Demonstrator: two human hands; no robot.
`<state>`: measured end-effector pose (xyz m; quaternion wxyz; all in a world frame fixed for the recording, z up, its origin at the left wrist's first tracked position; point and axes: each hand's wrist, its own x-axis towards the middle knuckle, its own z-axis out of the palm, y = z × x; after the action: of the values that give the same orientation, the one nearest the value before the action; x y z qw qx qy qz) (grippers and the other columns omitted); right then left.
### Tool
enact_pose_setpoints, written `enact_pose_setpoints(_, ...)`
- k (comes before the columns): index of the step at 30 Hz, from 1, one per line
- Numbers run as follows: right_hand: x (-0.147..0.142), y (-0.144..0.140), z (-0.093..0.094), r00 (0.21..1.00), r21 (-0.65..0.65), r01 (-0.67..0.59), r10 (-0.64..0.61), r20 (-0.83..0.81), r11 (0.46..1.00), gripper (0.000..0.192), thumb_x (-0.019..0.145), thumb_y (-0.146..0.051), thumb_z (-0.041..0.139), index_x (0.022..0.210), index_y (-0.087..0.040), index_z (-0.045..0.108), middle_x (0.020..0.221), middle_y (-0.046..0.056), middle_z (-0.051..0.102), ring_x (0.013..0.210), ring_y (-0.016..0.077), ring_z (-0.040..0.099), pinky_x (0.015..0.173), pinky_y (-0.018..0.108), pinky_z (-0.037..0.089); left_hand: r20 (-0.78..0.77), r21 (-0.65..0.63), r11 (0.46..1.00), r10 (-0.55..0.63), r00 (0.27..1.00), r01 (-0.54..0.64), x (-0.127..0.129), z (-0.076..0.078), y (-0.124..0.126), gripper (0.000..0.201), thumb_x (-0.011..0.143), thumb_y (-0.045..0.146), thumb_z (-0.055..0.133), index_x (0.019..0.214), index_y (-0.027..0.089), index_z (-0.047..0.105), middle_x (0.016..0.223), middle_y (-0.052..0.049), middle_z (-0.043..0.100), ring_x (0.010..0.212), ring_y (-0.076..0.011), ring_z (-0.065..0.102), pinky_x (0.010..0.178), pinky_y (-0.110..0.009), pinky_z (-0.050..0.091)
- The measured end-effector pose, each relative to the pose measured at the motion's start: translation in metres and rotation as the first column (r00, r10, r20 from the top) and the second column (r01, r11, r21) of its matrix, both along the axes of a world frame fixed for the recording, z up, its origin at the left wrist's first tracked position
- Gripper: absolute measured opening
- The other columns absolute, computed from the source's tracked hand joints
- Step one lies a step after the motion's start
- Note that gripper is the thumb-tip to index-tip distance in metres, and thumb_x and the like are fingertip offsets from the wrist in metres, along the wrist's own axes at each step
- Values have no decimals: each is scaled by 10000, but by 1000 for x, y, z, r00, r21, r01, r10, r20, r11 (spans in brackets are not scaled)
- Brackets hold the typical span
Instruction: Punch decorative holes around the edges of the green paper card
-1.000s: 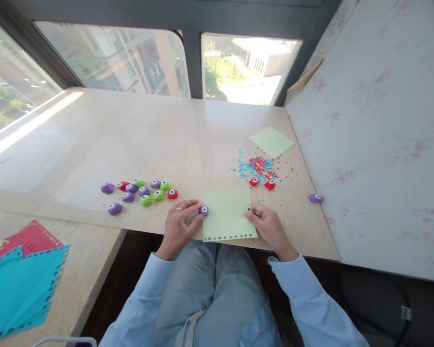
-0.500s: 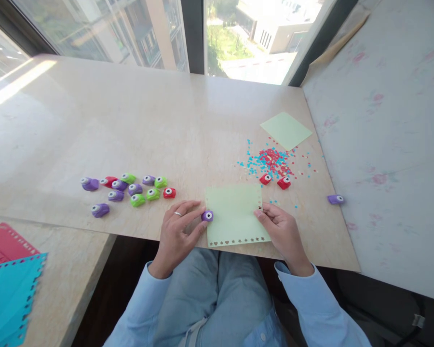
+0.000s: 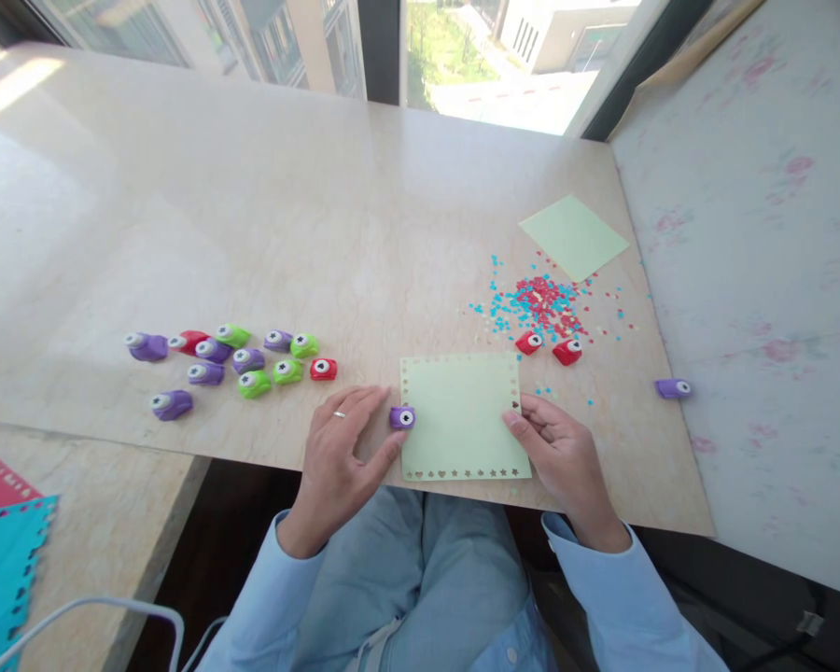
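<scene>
A pale green sheet of paper (image 3: pixel 462 411) lies at the table's front edge, with small shapes punched along its edges. My right hand (image 3: pixel 560 457) pinches the sheet's right edge, thumb on top and fingers underneath. On the sheet's left edge sits a purple craft punch (image 3: pixel 401 417) with a white button bearing a dark shape. Just left of it is my left hand (image 3: pixel 343 457), a ring on one finger. Its fingers and thumb are spread around the punch, and the thumb tip lies close to the punch's lower side.
Several purple, green and red punches (image 3: pixel 248 359) stand to the left. Red and blue confetti (image 3: pixel 546 299) lies beyond the sheet, with two red punches (image 3: pixel 567 351) beside it. Another green sheet (image 3: pixel 574 238) is behind. A purple punch (image 3: pixel 673 388) rests by the right wall.
My left fingers have loosened from the purple punch and moved slightly apart. The punch stays at the sheet's left edge. My right hand keeps its hold; the camera view has shifted.
</scene>
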<state>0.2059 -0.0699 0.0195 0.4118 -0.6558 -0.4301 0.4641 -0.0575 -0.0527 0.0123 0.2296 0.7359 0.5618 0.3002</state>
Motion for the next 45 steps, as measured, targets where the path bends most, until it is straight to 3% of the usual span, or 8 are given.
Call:
enact_pose_setpoints(7, 0, -2, -4, 1000, 15, 10, -10, -6, 1000, 439, 821, -493, 698, 1138, -190, 692, 1039, 103, 762, 909, 235, 727, 758, 327, 613, 147, -146, 989, 26, 989, -4, -8, 10, 5, 435, 879, 452, 631, 1265, 254, 604, 1257, -64, 650, 1198, -262, 568, 1042, -426, 467)
enact_pose_setpoints(10, -1, -3, -6, 999, 35, 29, -28, -19, 999, 478, 817, -489, 705, 1179, -178, 661, 1058, 113, 757, 957, 241, 723, 798, 342, 615, 152, -212, 977, 54, 987, -21, -11, 23, 14, 343, 861, 492, 628, 1045, 206, 671, 996, -55, 705, 904, -209, 648, 791, -334, 536)
enact_pose_setpoints(12, -2, -3, -7, 999, 35, 31, -31, -20, 999, 497, 829, -488, 695, 1210, -173, 638, 1066, 117, 755, 959, 240, 724, 790, 343, 617, 96, -312, 950, 28, 995, 4, -11, 33, 23, 366, 850, 541, 609, 769, 184, 636, 699, -17, 630, 638, -150, 572, 566, -266, 457)
enact_pose_setpoints(15, -2, -3, -8, 999, 28, 39, -38, -27, 999, 525, 837, -485, 693, 1244, -165, 608, 1065, 121, 755, 930, 235, 729, 753, 335, 619, 53, -550, 830, -69, 996, 87, -8, 46, 38, 485, 819, 608, 598, 606, 181, 508, 552, 13, 510, 515, -112, 483, 450, -229, 336)
enact_pose_setpoints(18, -2, -2, -8, 998, 33, 44, -42, -49, 999, 540, 831, -482, 700, 1255, -164, 598, 1062, 122, 755, 911, 232, 733, 750, 334, 620, 129, -801, 572, -120, 984, 175, -6, 51, 55, 513, 768, 658, 618, 618, 193, 461, 515, 22, 504, 432, -107, 471, 390, -220, 312)
enact_pose_setpoints(21, -3, -1, -8, 997, 49, 35, -31, -74, 998, 537, 821, -470, 714, 1252, -172, 600, 1067, 120, 754, 914, 234, 735, 767, 344, 624, 197, -860, 451, -141, 970, 240, -9, 52, 69, 498, 732, 646, 669, 655, 201, 459, 517, 26, 514, 418, -109, 474, 366, -215, 313)
enact_pose_setpoints(35, -2, -2, -13, 997, 88, 12, -5, -74, 996, 524, 819, -464, 714, 1252, -188, 607, 1083, 120, 744, 958, 252, 728, 781, 366, 632, 132, -886, 407, -244, 961, 225, 4, 50, 80, 573, 771, 738, 581, 648, 196, 445, 449, 33, 458, 348, -93, 411, 353, -229, 320)
enact_pose_setpoints(45, -3, -1, -15, 996, 107, -13, 23, -89, 994, 520, 840, -450, 682, 1271, -181, 569, 1130, 132, 725, 1009, 252, 712, 824, 376, 614, 131, -880, 419, -242, 961, 226, 2, 43, 82, 548, 737, 676, 679, 617, 201, 434, 433, 34, 466, 341, -92, 404, 337, -226, 290)
